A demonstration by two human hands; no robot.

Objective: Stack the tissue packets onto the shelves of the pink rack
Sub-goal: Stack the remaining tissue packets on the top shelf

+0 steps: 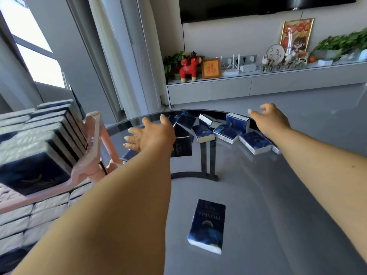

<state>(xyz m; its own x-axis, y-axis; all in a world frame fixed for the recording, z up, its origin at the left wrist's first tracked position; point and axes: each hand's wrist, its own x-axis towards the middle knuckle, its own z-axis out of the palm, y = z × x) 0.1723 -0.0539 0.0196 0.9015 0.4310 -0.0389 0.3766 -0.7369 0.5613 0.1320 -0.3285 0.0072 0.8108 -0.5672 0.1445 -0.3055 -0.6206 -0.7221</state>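
Two bare hands are hovering over a glass table (258, 195): the left hand (148, 134) with fingers spread, the right hand (272, 116) loosely open, both holding nothing. Scattered tissue packets (227, 132) are lying at the far edge, one packet (207, 225) nearer. More are sitting stacked on the pink rack (95, 139), left.

Daylight enters a tall window (29, 46) at left beside pale curtains (123, 56). A long grey cabinet (258, 88) lines the light wall under a dark television (258, 6); the floor (297, 108) is grey.
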